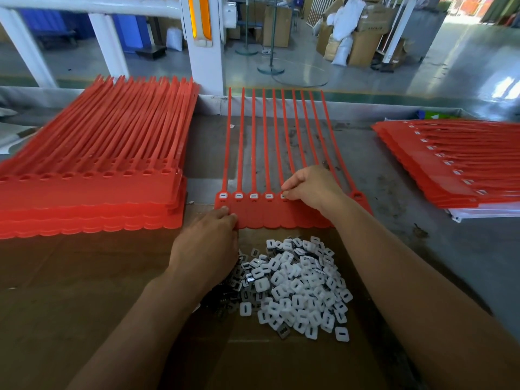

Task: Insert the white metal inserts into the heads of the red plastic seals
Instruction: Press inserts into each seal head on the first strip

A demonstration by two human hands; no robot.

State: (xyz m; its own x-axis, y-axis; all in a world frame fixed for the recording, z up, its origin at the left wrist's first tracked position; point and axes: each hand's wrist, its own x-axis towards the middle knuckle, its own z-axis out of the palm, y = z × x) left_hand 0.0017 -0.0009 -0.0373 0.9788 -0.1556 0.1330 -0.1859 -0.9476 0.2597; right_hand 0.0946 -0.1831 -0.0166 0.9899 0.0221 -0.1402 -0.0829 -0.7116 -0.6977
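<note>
A joined strip of red plastic seals (267, 215) lies in front of me, its long tails pointing away. Several heads on its left hold white inserts (238, 195). My right hand (309, 187) has its fingertips curled over the fifth head, pressing a white insert there; the heads further right are hidden under it, except one bare head (357, 196) at the far right. My left hand (208, 243) pinches the strip's lower left edge. A heap of loose white metal inserts (298, 285) lies on brown cardboard (84, 291) just below the strip.
A tall stack of red seal strips with bare heads (92, 175) sits at the left. Another stack with inserts fitted (455, 164) lies at the right. The grey table (394, 192) ends at a raised rim behind; white posts and cardboard boxes stand beyond.
</note>
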